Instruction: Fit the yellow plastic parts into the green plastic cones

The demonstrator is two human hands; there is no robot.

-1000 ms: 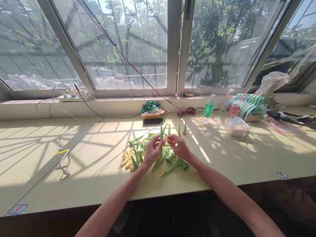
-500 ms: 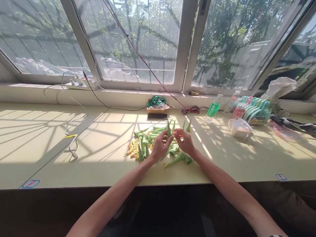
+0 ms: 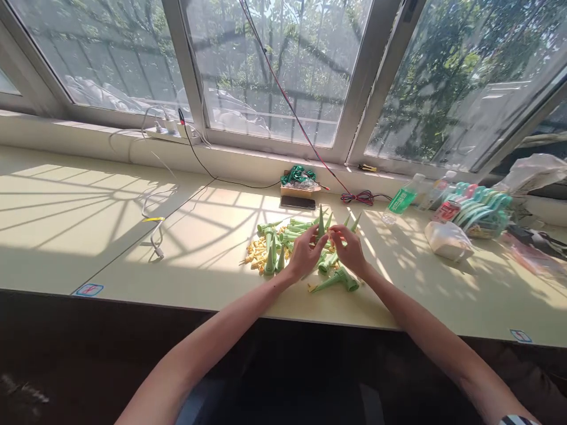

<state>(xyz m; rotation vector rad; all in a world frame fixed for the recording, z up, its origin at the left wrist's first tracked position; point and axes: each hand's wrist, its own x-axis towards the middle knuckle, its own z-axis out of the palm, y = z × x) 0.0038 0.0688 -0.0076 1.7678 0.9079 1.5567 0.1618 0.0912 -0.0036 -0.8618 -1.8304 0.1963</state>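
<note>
View has swung left, so scene sits further right in frame; hands-and-cone pose about the same. Landmark: flat black phone (image 3: 297, 202). Left hand (image 3: 307, 251), just nearer and right of phone, closed thumb-to-fingers on slim green pointed plastic cone (image 3: 321, 219), tip up. Right hand (image 3: 349, 248), farther right, fingers curled, tips drawn in by cone's lower end; can't tell if they pinch anything. Likely held upright so the base faces the right fingertips, left steadying.

Nearer than phone: loose heap of pale-green hollow plastic cones (image 3: 290, 235), partly hidden by hands; small yellow plastic pieces (image 3: 253, 258) on its left. Stray cones crowd below the hands, could get knocked. Just beyond phone: small open cardboard box (image 3: 301, 192) with shiny green ribbon (image 3: 299, 174). Right of phone: coiled red-and-black wire (image 3: 359, 198), then tilted clear bottle with green label (image 3: 402, 200), white soft pack (image 3: 448, 240), all apart from hands.
</note>
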